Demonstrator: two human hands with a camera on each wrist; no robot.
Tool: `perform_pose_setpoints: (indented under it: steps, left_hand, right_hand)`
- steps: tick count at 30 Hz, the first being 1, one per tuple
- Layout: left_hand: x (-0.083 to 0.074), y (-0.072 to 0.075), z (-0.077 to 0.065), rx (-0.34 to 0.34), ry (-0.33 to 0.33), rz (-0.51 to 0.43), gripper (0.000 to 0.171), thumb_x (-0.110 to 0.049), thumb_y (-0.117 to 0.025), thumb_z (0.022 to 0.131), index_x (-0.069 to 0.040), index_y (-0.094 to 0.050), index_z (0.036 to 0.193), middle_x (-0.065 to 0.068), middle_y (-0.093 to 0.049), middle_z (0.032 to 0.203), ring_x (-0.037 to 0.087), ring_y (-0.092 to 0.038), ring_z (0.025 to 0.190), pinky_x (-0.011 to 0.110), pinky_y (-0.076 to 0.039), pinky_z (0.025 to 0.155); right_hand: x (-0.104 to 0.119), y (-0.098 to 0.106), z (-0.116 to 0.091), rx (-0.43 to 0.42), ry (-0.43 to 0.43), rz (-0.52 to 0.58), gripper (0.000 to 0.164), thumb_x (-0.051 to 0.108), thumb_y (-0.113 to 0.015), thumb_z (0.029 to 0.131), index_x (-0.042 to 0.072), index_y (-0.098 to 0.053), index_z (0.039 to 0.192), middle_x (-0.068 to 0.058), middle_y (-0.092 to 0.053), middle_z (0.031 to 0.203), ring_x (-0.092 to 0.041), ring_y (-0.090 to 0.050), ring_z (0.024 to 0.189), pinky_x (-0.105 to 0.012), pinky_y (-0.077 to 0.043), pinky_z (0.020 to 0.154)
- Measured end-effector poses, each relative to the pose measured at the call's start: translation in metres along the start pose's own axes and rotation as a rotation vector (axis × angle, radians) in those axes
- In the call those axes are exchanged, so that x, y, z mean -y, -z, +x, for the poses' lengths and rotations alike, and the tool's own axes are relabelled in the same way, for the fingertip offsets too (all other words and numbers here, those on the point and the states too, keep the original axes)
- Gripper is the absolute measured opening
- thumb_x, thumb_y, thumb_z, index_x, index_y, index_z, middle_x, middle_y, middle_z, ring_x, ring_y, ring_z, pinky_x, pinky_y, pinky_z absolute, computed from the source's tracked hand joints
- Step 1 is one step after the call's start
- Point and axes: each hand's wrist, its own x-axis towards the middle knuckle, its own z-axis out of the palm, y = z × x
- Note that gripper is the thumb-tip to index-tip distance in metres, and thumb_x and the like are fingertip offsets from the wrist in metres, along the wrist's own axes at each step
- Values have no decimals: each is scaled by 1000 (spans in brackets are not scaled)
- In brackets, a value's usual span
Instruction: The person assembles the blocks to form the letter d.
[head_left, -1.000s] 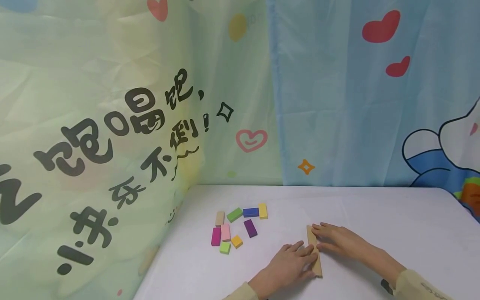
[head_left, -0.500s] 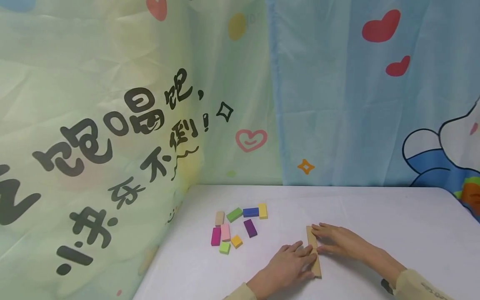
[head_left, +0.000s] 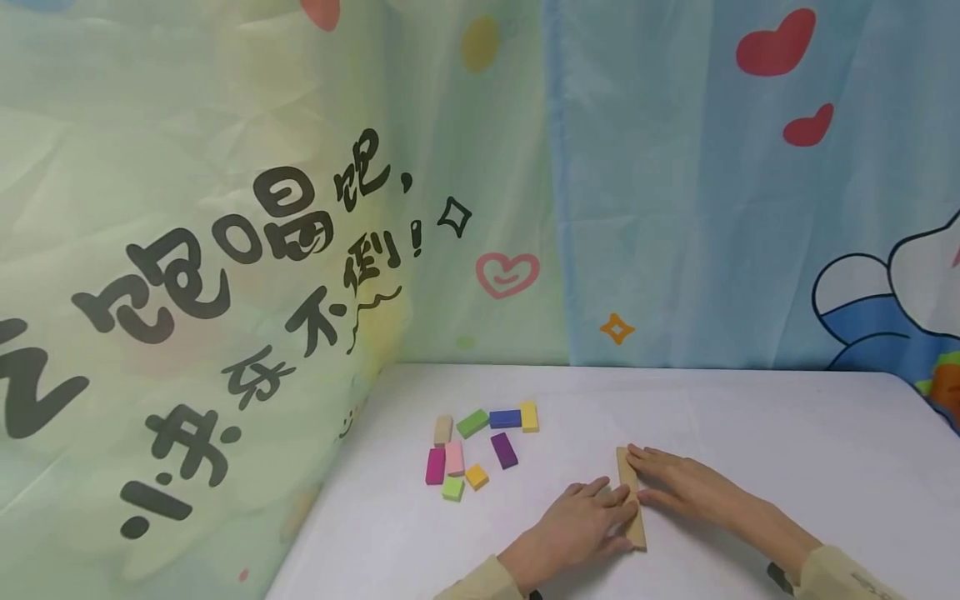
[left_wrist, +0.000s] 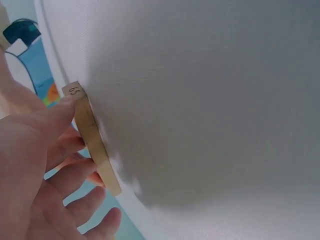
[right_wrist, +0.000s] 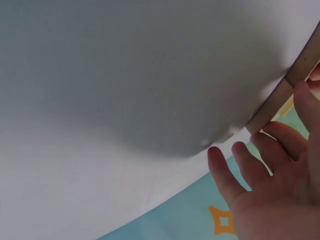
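wooden blocks (head_left: 627,468) lie end to end on the white tabletop (head_left: 750,425); the left hand (head_left: 573,527) rests spread fingers along their near half, the right hand (head_left: 693,487) touches the far half, fingers wide; coloured blocks (head_left: 504,450) lie farther left, before a printed curtain (head_left: 652,183).

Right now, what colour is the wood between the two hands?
The wood is light tan; the left wrist view shows it best.

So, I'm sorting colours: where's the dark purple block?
In the head view, the dark purple block lies up-left of the left hand, just below the blue block.
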Motion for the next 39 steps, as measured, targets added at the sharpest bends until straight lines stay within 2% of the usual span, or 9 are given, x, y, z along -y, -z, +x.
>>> perform_pose_setpoints:
  steps: [7,13,20,25,28,39]
  left_hand:
    - [5,2,1,-3,-21,-53,54,-60,-46,100,-35,-49,147,-12,-47,155,17,-48,141,33,-49,106]
    - [8,2,1,14,10,-122,50,-59,-47,99,-38,-52,145,-12,-46,155,18,-44,144,35,-48,108]
    - [10,-2,3,10,13,-201,49,-57,-49,99,-35,-53,143,-10,-46,156,19,-42,146,35,-45,111]
    - [12,-2,7,18,10,-164,57,-61,-46,98,-33,-47,149,-12,-44,157,17,-41,146,34,-45,111]
    - [13,-2,9,21,7,-139,60,-63,-45,98,-34,-46,150,-13,-42,157,17,-39,148,34,-46,110]
    - [16,-1,12,-5,13,-179,60,-66,-50,93,-36,-51,145,-13,-43,157,19,-42,146,34,-48,108]
  right_hand:
    - [0,2,2,39,-15,39,68,47,-62,96,-2,-54,141,-23,-51,149,-50,-50,132,-64,-45,101]
    - [2,3,5,70,-26,72,70,49,-63,95,-2,-53,142,-23,-50,150,-51,-48,133,-66,-44,101]
    - [1,5,5,77,-8,66,72,51,-65,93,-2,-54,141,-22,-51,149,-50,-49,132,-64,-45,100]
    - [-5,7,5,82,1,56,71,48,-68,91,0,-55,141,-20,-51,149,-49,-49,132,-64,-45,100]
    - [-7,9,6,103,-21,63,70,46,-70,90,2,-55,142,-19,-51,150,-49,-47,134,-64,-43,102]
    - [-6,13,8,118,-30,71,60,33,-72,92,1,-57,140,-19,-53,148,-49,-48,133,-64,-43,102]
